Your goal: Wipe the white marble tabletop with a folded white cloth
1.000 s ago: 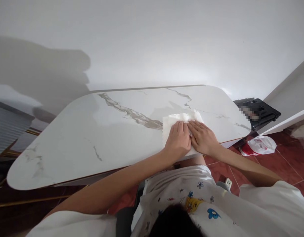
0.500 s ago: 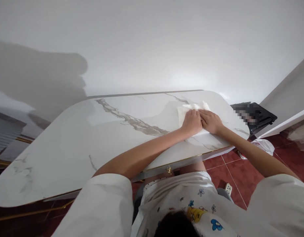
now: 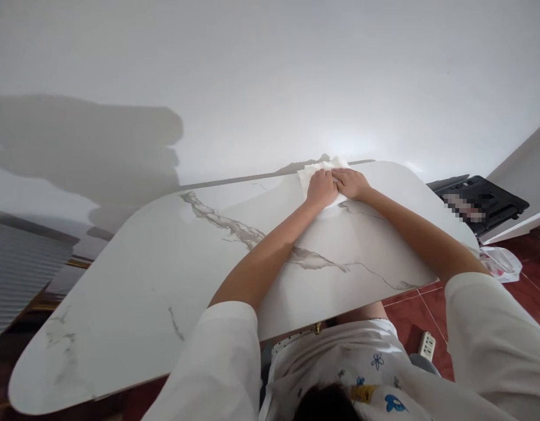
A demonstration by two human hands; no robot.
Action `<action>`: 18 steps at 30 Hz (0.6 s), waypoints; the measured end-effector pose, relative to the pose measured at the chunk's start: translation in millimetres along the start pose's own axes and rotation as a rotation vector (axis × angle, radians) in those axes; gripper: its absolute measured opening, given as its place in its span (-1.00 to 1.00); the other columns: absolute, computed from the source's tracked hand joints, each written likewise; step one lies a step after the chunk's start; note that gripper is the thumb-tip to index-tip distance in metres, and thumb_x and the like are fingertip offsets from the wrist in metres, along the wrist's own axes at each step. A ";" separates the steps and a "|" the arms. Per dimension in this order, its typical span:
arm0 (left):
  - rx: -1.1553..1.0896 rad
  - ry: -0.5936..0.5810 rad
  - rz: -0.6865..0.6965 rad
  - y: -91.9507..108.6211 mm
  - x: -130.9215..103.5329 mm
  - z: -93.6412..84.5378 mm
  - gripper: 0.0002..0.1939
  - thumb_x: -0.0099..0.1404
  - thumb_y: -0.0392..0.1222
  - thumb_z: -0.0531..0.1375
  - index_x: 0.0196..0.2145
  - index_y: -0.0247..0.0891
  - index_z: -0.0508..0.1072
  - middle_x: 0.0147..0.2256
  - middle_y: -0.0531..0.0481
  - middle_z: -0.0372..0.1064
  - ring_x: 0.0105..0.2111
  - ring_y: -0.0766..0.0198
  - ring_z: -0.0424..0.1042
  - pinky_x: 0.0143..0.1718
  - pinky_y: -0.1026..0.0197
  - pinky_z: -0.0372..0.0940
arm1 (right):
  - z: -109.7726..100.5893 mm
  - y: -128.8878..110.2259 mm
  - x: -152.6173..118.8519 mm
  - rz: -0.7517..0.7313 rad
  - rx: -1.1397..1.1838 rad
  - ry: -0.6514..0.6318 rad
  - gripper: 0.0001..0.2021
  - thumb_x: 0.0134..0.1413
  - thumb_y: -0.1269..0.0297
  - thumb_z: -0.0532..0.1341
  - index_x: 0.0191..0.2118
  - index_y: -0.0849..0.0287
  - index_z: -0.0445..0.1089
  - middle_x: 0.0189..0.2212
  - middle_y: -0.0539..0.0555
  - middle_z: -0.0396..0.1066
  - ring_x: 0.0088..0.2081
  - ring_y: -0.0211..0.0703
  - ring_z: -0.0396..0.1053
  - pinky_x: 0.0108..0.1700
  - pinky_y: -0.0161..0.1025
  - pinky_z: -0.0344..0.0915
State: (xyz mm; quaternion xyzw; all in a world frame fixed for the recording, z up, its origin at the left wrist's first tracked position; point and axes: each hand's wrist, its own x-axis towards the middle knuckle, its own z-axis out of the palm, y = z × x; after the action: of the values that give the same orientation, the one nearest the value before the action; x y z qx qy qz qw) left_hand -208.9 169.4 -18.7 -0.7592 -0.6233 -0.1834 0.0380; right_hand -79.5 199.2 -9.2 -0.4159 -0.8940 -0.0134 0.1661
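Note:
A thin white cloth (image 3: 305, 177) lies under both hands near the far edge of the marble-patterned white table (image 3: 129, 280). My left hand (image 3: 322, 188) presses down on it with the fingers curled. Beside it and touching it, my right hand (image 3: 351, 183) bears on the cloth too, its fingers pointing left toward the left hand. The cloth's ragged far edge sticks out past the fingertips, close to the wall. Its middle is hidden beneath the hands.
A pale wall (image 3: 270, 76) rises behind the table. To the right are an open black case (image 3: 500, 199), a plastic bag (image 3: 500, 264) and a power strip (image 3: 426, 346) on the red tiled floor (image 3: 443, 316). A ribbed grey panel (image 3: 28, 263) stands at left.
Both hands have pushed the cloth away from me, toward the table's far edge and wall. The arms are stretched farther out, and the camera view has shifted slightly.

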 end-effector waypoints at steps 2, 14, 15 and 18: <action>0.003 0.009 -0.035 -5.9 8.2 2.1 -0.73 0.32 -0.36 -0.06 -0.09 -0.40 0.34 -0.06 -0.32 0.31 0.02 -0.04 0.26 0.06 0.01 0.14 | 4.3 4.0 13.3 -0.014 0.005 -0.008 -0.62 0.22 0.32 -0.08 0.01 0.09 0.39 0.06 0.08 0.41 0.07 0.04 0.32 0.03 -0.05 0.28; 0.012 0.082 -0.101 11.3 50.1 27.6 -0.74 0.31 -0.33 -0.03 -0.09 -0.39 0.33 -0.05 -0.31 0.33 0.00 -0.04 0.28 0.04 0.00 0.12 | 9.3 56.6 30.6 -0.065 0.120 -0.008 -0.57 0.18 0.34 -0.07 0.09 0.14 0.36 0.14 0.07 0.35 0.14 0.05 0.27 0.10 0.00 0.22; 0.010 0.083 -0.099 15.1 52.2 29.2 -0.75 0.31 -0.33 -0.02 -0.09 -0.39 0.33 -0.05 -0.31 0.33 0.00 -0.05 0.28 0.04 0.00 0.12 | 8.5 60.3 28.8 -0.061 0.121 -0.006 -0.57 0.18 0.33 -0.07 0.09 0.14 0.36 0.14 0.07 0.35 0.14 0.05 0.27 0.11 0.01 0.22; -0.004 0.070 -0.081 24.1 54.1 30.9 -0.75 0.31 -0.33 -0.02 -0.09 -0.38 0.32 -0.04 -0.31 0.32 0.02 -0.05 0.26 0.06 0.00 0.11 | 5.3 66.2 21.8 -0.047 0.103 -0.005 -0.57 0.19 0.33 -0.08 0.09 0.16 0.36 0.15 0.09 0.34 0.14 0.05 0.27 0.13 0.00 0.20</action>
State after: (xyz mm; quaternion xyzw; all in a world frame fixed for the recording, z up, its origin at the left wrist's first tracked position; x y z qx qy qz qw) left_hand -170.2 223.4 -25.8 -0.7264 -0.6515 -0.2125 0.0511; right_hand -44.5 259.4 -15.0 -0.3856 -0.9035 0.0298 0.1847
